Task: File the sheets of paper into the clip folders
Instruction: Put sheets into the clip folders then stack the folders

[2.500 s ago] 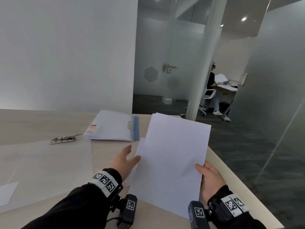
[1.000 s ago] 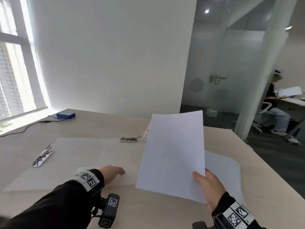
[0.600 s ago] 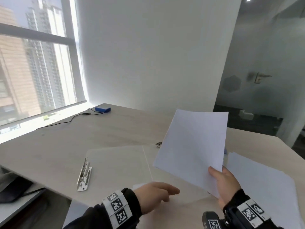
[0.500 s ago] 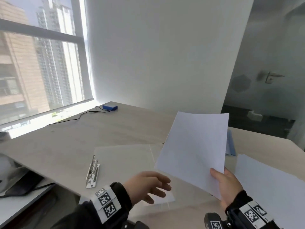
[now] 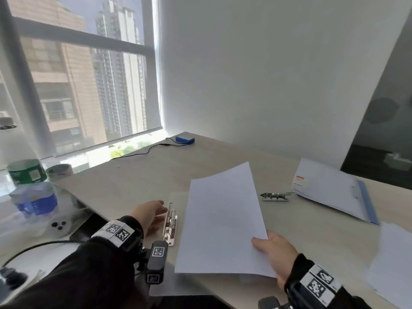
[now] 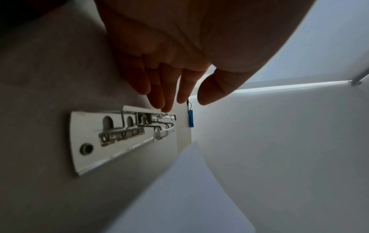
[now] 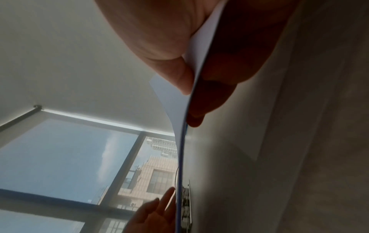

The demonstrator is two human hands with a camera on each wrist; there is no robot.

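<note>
My right hand pinches a white sheet of paper by its near right corner, thumb on top. The sheet hangs tilted just above an open translucent folder lying flat on the table. At the folder's left edge is a metal clip. My left hand reaches to that clip with straight fingers. In the left wrist view a fingertip touches the top of the clip. In the right wrist view the thumb and fingers of my right hand squeeze the sheet.
A second metal clip lies past the sheet. A shut folder with a blue spine sits at the back right, loose sheets at the right edge. Bottles stand off the table's left edge; a blue box with a cable is far back.
The view has swung left. My right hand has brought the sheet down over the open folder, and my left hand has moved forward to the clip.
</note>
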